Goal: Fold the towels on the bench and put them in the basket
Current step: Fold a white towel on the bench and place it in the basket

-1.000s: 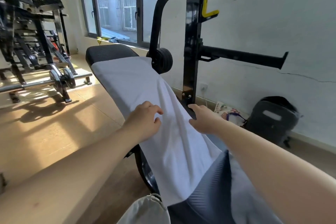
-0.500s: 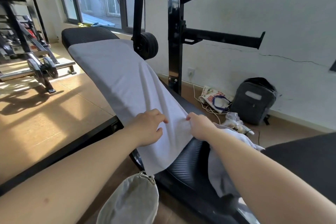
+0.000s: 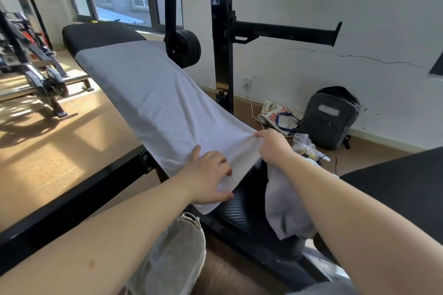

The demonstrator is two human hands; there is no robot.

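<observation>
Towel (image 3: 153, 103) on counter (image 3: 96, 33): first fold seems starting
Right grip (image 3: 271, 143) pinches its corner, left grip (image 3: 208, 175) presses it; next, bring near edge forward

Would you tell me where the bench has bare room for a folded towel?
Bare black pad shows at the bench's far end, beyond the spread towel, and in a smaller patch between that towel's near edge and the crumpled towel. The middle is crowded: the spread towel covers it, with the left hand and right hand at its near edge.
</observation>
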